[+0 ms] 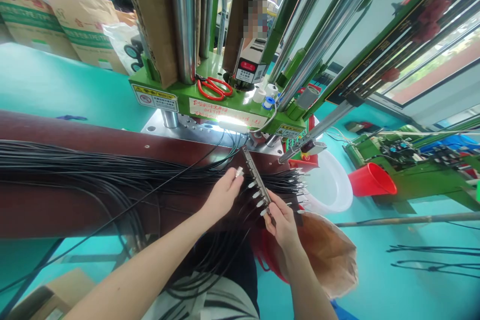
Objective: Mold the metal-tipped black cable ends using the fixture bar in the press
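My left hand [224,194] pinches a small whitish cable connector [239,172] between thumb and fingers, just left of a long metal bar. That bar [255,174], a narrow fixture, is gripped near its lower end by my right hand [280,217] and slants up toward the machine. Several pale connector ends [256,194] stick out along its left side, with black cables hanging below. Beneath both hands lies a thick bundle of black cables [93,162] on the dark red-brown table [75,215]. Loose cable loops [204,272] hang over my lap.
Ahead stands a green press [180,94] with red-handled scissors [214,88] and tape rolls [268,103] on its ledge. A lit gap and metal plate sit underneath. To the right are a white tub [332,185], a red bucket [371,180] and a brown paper bag [330,255].
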`<control>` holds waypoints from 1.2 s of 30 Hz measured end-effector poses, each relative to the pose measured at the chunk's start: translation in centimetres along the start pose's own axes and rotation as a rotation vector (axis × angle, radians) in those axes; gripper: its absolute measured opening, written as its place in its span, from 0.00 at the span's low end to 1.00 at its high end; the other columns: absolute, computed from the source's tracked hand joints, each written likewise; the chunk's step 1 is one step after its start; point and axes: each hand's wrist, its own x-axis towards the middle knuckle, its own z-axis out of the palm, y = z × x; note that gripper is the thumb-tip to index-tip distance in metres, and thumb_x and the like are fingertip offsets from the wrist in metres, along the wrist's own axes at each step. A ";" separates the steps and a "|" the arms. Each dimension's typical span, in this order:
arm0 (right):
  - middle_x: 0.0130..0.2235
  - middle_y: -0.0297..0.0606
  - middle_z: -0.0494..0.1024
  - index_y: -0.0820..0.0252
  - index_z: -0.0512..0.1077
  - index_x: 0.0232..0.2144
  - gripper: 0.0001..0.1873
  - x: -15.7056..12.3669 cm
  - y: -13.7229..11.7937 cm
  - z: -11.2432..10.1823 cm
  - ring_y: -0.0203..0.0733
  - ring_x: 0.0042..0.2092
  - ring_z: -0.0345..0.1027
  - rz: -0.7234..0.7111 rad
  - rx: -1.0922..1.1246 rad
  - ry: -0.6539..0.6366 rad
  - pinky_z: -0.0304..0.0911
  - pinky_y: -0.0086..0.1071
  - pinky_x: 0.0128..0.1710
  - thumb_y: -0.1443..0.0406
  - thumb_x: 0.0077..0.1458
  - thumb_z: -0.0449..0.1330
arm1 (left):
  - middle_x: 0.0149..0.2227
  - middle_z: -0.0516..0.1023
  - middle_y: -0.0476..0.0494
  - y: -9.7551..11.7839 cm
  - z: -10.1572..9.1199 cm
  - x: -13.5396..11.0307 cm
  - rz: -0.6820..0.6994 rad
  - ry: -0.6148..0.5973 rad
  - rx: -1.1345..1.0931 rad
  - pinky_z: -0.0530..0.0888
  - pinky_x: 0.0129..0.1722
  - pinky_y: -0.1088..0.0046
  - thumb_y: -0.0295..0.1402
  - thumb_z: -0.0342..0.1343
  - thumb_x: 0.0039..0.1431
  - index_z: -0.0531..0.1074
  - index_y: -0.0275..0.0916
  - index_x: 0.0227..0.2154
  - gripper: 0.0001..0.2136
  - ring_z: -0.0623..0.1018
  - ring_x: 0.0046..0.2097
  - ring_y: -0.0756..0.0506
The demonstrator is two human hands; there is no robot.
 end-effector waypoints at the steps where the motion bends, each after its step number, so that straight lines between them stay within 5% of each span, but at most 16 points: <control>1: 0.19 0.28 0.61 0.58 0.67 0.49 0.24 0.0 0.0 0.0 0.26 0.18 0.47 -0.003 -0.009 -0.005 0.41 0.19 0.12 0.57 0.49 0.58 | 0.18 0.57 0.55 0.0 0.1 0.0 0.022 -0.056 0.026 0.56 0.22 0.78 0.39 0.51 0.50 0.59 0.39 0.20 0.12 0.58 0.22 0.54; 10: 0.16 0.26 0.59 0.59 0.66 0.51 0.24 0.3 0.5 -0.8 0.24 0.15 0.46 -0.053 -0.091 -0.113 0.43 0.20 0.12 0.57 0.52 0.56 | 0.11 0.48 0.61 0.4 -0.1 0.1 -0.229 -0.136 -0.112 0.45 0.14 0.80 0.43 0.53 0.47 0.63 0.38 0.21 0.13 0.48 0.14 0.57; 18: 0.20 0.30 0.63 0.58 0.69 0.47 0.22 0.1 0.4 -0.4 0.24 0.16 0.48 -0.052 -0.054 -0.051 0.41 0.20 0.11 0.58 0.50 0.58 | 0.10 0.48 0.61 0.6 -0.3 0.1 -0.265 -0.157 -0.197 0.44 0.14 0.81 0.42 0.55 0.46 0.63 0.37 0.20 0.13 0.47 0.13 0.58; 31: 0.16 0.26 0.59 0.61 0.65 0.52 0.25 -0.1 0.0 0.0 0.26 0.15 0.48 -0.094 -0.212 -0.122 0.42 0.22 0.13 0.58 0.52 0.56 | 0.11 0.49 0.60 -0.2 -0.1 0.4 -0.149 -0.093 -0.062 0.48 0.15 0.79 0.42 0.53 0.47 0.59 0.38 0.18 0.14 0.49 0.14 0.57; 36: 0.18 0.27 0.60 0.60 0.66 0.51 0.25 0.2 0.4 -0.4 0.24 0.16 0.47 -0.043 -0.085 -0.084 0.41 0.21 0.13 0.57 0.51 0.57 | 0.16 0.52 0.58 -0.1 -0.7 0.5 -0.026 -0.103 -0.017 0.50 0.16 0.79 0.45 0.45 0.54 0.62 0.38 0.24 0.14 0.53 0.17 0.56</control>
